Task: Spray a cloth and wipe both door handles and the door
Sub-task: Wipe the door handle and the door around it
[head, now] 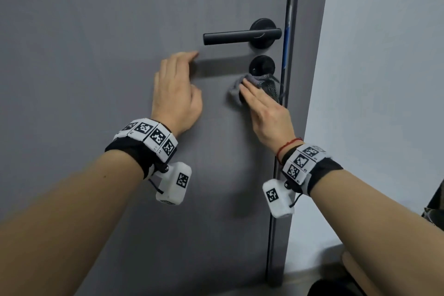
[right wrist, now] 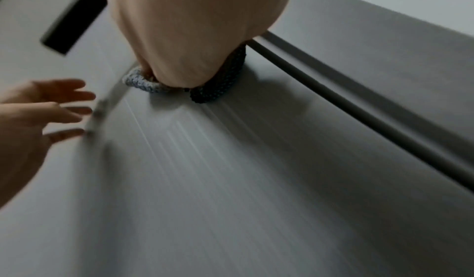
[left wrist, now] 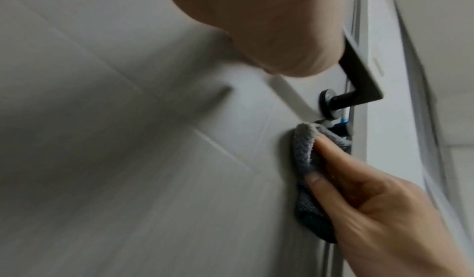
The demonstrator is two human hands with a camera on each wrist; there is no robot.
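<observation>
Grey knitted cloth (head: pixel 254 86) lies bunched under the right hand (head: pixel 266 113), whose straight fingers (head: pixel 249 90) press it flat against the door (head: pixel 96 55) just below the small round black lock plate (head: pixel 262 66) and close to the door's edge. From the left wrist view the cloth (left wrist: pixel 305 159) shows a paler fold at the top and a darker, speckled part lower down, with the fingertips (left wrist: pixel 330 151) laid over it. Beside it, the left hand (head: pixel 177 94) is open and holds nothing; its fingers reach toward the bare door face below the free end of the handle, spread and loosely extended as the right wrist view shows them (right wrist: pixel 64 99), though I cannot tell whether they touch the panel. Above both hands the black lever handle (head: pixel 240 36) sits level on its round rose, pointing away from the door's edge. Each wrist wears a black strap carrying a band of white squares printed with black square-code markers (head: pixel 153 136), and a small white block with one more marker hangs beneath; tiny characters sit beside the right wrist's markers (head: pixel 302 161), too small to read. A pale wall (head: pixel 384 79) stands just past the door's edge.
</observation>
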